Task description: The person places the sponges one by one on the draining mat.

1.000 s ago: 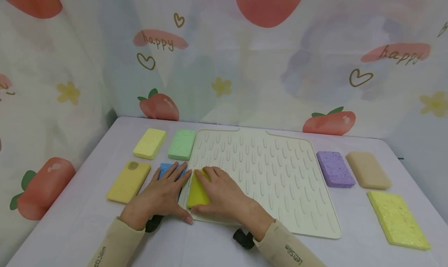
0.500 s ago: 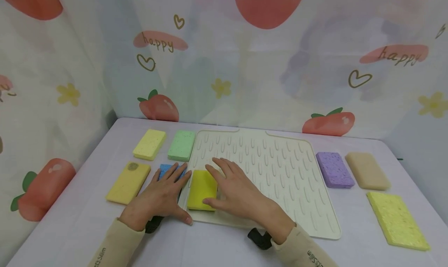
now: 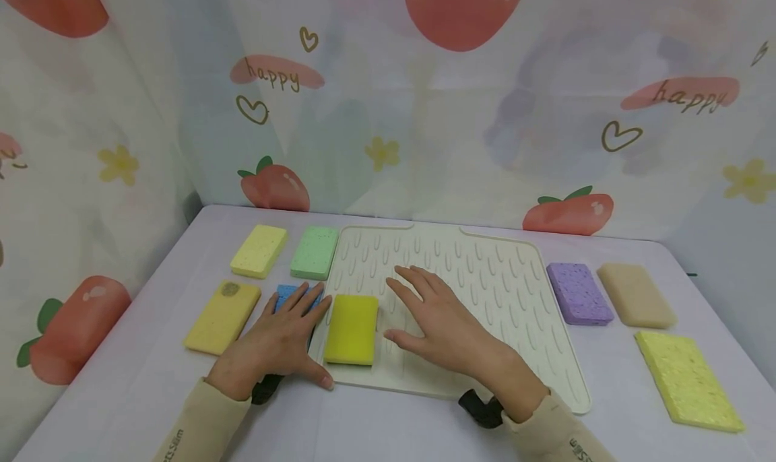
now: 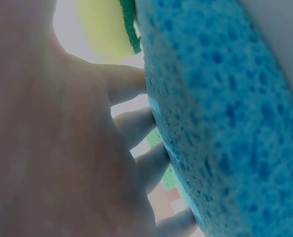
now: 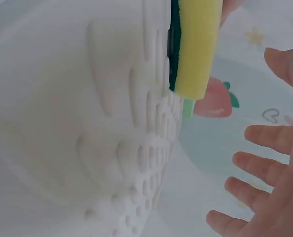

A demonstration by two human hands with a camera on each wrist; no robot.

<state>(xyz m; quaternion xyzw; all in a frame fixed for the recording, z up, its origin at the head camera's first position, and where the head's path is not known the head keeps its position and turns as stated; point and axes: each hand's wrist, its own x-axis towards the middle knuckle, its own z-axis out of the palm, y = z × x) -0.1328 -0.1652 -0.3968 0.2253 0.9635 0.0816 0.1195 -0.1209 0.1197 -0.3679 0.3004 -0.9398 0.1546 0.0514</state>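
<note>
A yellow sponge [image 3: 351,330] lies flat on the left front part of the cream ribbed mat [image 3: 509,374]. The right wrist view shows its dark green scouring layer [image 5: 174,47] underneath, against the mat. Over the mat, to the sponge's right, my right hand [image 3: 445,324] hovers with spread fingers and holds nothing. My left hand [image 3: 273,337] rests over a blue sponge [image 3: 291,292] at the mat's left edge and hides most of it. Seen from the left wrist, the fingertips touch the porous face of this blue sponge [image 4: 225,118].
Left of the mat lie a pale yellow sponge [image 3: 259,251], a green sponge [image 3: 314,252] and a tan-yellow sponge [image 3: 222,317] with a dark round mark. To its right are a purple sponge [image 3: 579,293], a beige sponge [image 3: 636,295] and a thin yellow sponge [image 3: 689,380].
My right hand has let go of the yellow sponge and moved right, uncovering it. The yellow sponge stays where it was on the mat. My left hand has not moved.
</note>
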